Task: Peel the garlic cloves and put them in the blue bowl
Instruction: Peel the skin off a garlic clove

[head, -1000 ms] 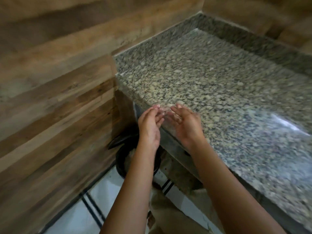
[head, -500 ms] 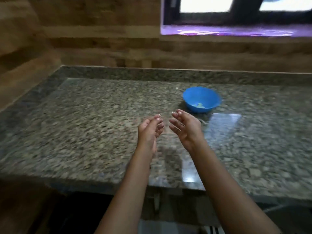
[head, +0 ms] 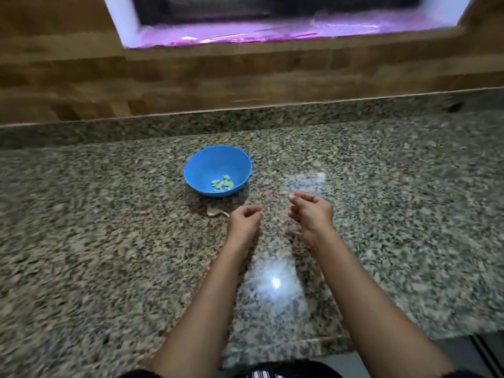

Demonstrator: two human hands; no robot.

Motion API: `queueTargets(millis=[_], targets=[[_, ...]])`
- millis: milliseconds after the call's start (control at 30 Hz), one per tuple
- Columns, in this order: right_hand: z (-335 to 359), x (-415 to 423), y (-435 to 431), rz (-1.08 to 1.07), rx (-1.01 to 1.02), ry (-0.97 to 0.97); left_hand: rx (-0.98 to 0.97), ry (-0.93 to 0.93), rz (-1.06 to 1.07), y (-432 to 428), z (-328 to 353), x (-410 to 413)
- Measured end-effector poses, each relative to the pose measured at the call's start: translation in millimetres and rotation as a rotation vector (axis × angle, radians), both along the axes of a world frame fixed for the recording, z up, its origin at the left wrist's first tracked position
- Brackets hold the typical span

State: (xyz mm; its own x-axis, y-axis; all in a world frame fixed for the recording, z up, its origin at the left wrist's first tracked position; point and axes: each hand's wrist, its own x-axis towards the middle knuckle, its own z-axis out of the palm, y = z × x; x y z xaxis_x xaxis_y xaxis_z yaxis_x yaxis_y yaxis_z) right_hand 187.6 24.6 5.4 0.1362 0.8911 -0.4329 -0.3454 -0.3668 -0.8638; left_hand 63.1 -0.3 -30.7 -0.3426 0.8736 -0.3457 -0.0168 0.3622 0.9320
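The blue bowl [head: 203, 165] stands on the granite counter [head: 109, 241], a little beyond my hands. Several pale peeled garlic cloves [head: 223, 183] lie in its bottom. A small tan scrap [head: 215, 211], garlic or its skin, lies on the counter just in front of the bowl and left of my left hand. My left hand [head: 244, 219] hovers over the counter with its fingers loosely curled and nothing seen in it. My right hand [head: 311, 211] is a hand's width to its right, fingers also loosely bent and empty. The picture is blurred by motion.
A wooden wall [head: 191, 77] runs behind the counter, with a window ledge [head: 272, 36] glowing purple above it. The counter's front edge [head: 300, 347] is near my body at the bottom.
The view swung from the counter's left end and the floor bin to the counter in front. My hands moved apart, and their straight fingers have curled loosely.
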Motion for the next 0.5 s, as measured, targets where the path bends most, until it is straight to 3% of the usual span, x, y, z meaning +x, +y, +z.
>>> queueTargets(millis=[233, 500], targets=[[-15, 16, 27, -0.008, -0.05, -0.001, -0.034, 0.313, -0.132, 33, -6, 11], [-18, 26, 27, 0.016, -0.081, -0.123, -0.052, 0.46, -0.396, 31, -5, 19]])
